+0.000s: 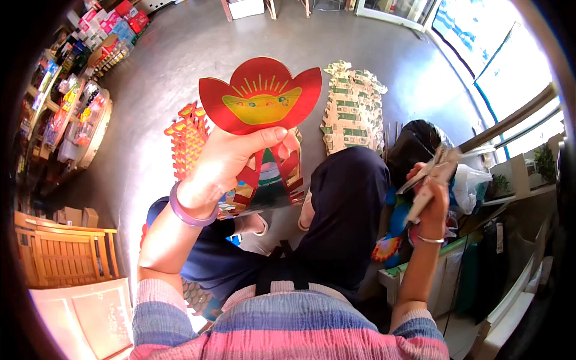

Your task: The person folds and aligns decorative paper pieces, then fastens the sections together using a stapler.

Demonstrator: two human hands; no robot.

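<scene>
Head view, hands [227, 157] apart, red cutout [261, 108] held

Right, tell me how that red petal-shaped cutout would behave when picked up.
The red cutout is probably fairly stiff: gripped near its lower edge by the left hand, it doesn't droop. Its flat, card-like look suggests it's light and unlikely to roll.

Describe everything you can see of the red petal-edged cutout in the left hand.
The red cutout looks like flat, stiff card, with a rounded top lobe, pointed side tips and a curved lower edge. It bears a yellow boat-like shape with small coloured spots, and thin yellow rays above. It is held up, face toward the camera; the left hand grips its lower edge.
</scene>
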